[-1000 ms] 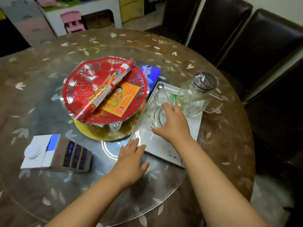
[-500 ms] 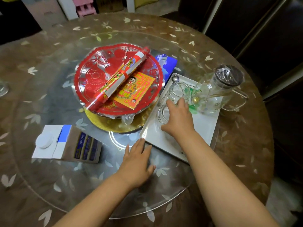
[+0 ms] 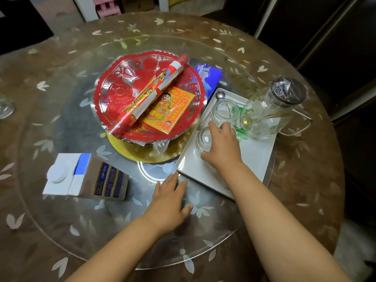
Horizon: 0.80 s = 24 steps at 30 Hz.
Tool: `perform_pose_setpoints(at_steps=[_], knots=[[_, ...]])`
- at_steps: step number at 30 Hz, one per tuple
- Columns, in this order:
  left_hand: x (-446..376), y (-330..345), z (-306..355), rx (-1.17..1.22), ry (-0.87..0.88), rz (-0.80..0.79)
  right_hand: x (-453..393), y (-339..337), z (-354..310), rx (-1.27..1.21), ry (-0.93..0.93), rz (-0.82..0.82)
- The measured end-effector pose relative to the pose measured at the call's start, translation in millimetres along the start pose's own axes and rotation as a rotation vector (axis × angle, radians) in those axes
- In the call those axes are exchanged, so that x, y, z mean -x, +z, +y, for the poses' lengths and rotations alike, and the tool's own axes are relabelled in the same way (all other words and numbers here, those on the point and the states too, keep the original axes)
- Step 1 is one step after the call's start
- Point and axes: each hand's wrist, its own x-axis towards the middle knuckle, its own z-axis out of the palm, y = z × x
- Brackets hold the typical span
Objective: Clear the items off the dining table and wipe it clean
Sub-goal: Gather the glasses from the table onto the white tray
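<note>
On the round dining table (image 3: 30,251) lies a glass turntable (image 3: 81,220). A white tray (image 3: 254,157) on its right side carries two glass cups and a lidded glass pitcher (image 3: 272,110). My right hand (image 3: 221,147) is wrapped around the near glass cup (image 3: 204,139), just in front of the far cup (image 3: 223,112). My left hand (image 3: 169,198) lies flat on the turntable, fingers spread, fingertips near the tray's near-left corner. A red patterned plate (image 3: 122,92) at the centre holds a rolled red scroll (image 3: 150,94) and a yellow packet (image 3: 168,110).
A milk carton (image 3: 87,177) lies on its side at the left of the turntable. Behind the red plate is a blue box (image 3: 209,75); under it, a gold plate (image 3: 130,149). A small glass (image 3: 5,107) sits at the far left edge. Dark chairs stand to the right.
My head has moved, so the table sits lower and more centred in view. My right hand stays on the near cup and my left hand stays flat by the tray.
</note>
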Motion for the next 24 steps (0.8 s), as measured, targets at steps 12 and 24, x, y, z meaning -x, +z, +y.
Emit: perform_pose_setpoints(at_steps=[12, 24], knots=[[108.4, -65.4, 7.9, 0.63, 0.161, 0.255, 66.1, -39.1, -45.0, -0.265, -0.222, 0.083], [258.7, -131.9, -134.2, 0.756, -0.213, 1.027, 156.9, -70.3, -207.6, -0.601, -0.668, 0.2]])
